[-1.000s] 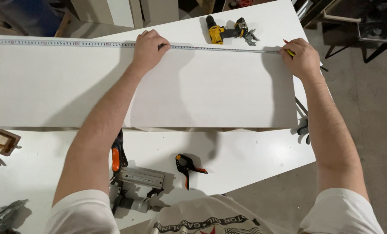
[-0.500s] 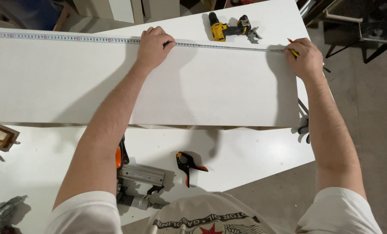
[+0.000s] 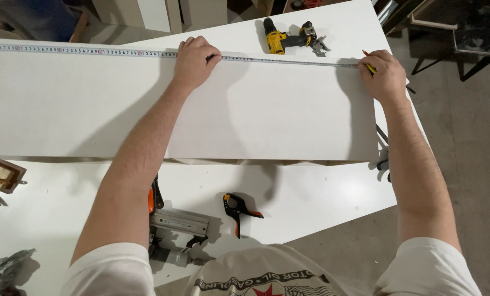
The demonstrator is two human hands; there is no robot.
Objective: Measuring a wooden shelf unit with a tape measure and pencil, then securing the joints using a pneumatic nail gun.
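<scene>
Both hands at white board (image 3: 267,115) far edge: left hand (image 3: 193,60) pressing tape measure (image 3: 91,51), right hand (image 3: 384,74) gripping pencil (image 3: 369,66).

This is a woodworking workshop. A white worktable (image 3: 321,203) fills most of the frame and carries shop tools: a yellow and black cordless drill (image 3: 289,38) at the upper middle, a grey nail gun (image 3: 176,227) at the lower middle, and a black and orange spring clamp (image 3: 239,209) just to its right. A long white board (image 3: 256,118) lies across the table with a metal ruler (image 3: 91,52) stretched along its far edge. Offcuts of white panel (image 3: 157,13) stand at the top, and the bare concrete floor (image 3: 469,142) shows at the right.
</scene>
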